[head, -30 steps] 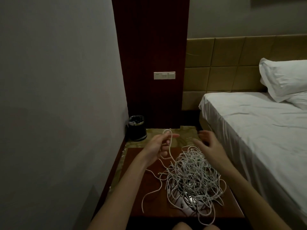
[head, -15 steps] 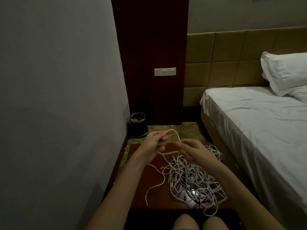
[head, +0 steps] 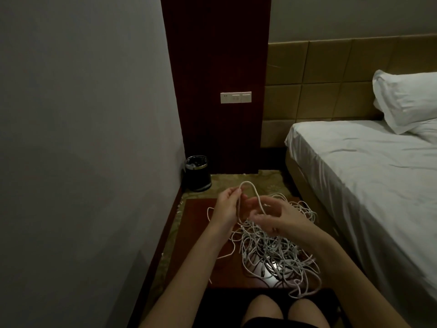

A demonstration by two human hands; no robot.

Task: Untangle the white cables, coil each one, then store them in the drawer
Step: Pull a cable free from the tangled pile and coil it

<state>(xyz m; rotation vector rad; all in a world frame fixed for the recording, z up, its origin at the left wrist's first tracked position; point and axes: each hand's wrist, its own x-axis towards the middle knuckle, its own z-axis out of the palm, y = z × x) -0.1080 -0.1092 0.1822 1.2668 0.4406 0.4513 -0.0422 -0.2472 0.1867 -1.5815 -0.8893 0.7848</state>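
Observation:
A tangled heap of white cables (head: 272, 247) lies on a dark red nightstand top (head: 201, 261). One cable rises from the heap in an arched loop (head: 248, 184) held between both hands. My left hand (head: 227, 209) pinches the loop's left leg with curled fingers. My right hand (head: 276, 216) pinches the right leg just above the heap. Something white with a shiny metal part (head: 272, 268) lies under the cables. A loose cable end (head: 227, 255) trails off to the left. No drawer shows.
A grey wall runs close on the left. A black waste bin (head: 198, 172) stands in the corner beyond the nightstand. A bed with a white sheet (head: 369, 185) and pillow (head: 406, 100) fills the right side. My knees (head: 281, 308) sit below the nightstand's front edge.
My right hand came over from above the heap and took hold of the cable loop beside my left hand. The loop now stands taller between both hands.

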